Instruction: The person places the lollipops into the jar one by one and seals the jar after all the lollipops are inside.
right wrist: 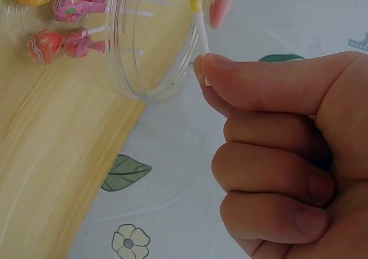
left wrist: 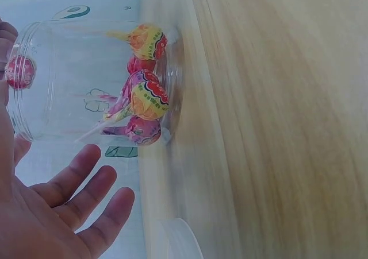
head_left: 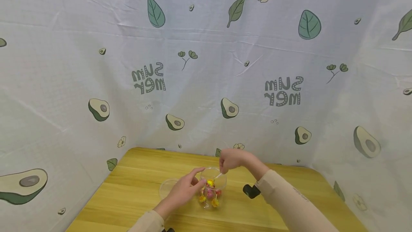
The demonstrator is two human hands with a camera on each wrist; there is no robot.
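Note:
A clear round jar (head_left: 210, 174) stands upright on the wooden table with several wrapped lollipops (left wrist: 146, 98) at its bottom. My left hand (head_left: 183, 191) holds the jar's rim from the left between thumb and index finger, the other fingers spread away from the wall in the left wrist view. Over the mouth, my right hand (head_left: 231, 159) pinches the white stick (right wrist: 200, 32) of one lollipop between thumb and index finger, its other fingers curled in. That lollipop's yellow-wrapped head (head_left: 210, 182) hangs down at the jar's opening.
A clear round lid (head_left: 165, 188) lies on the wooden table (head_left: 135, 185), left of the jar and partly behind my left forearm. Behind the table hangs a white curtain (head_left: 206, 81) printed with avocados and leaves. A black device (head_left: 251, 191) is at my right wrist.

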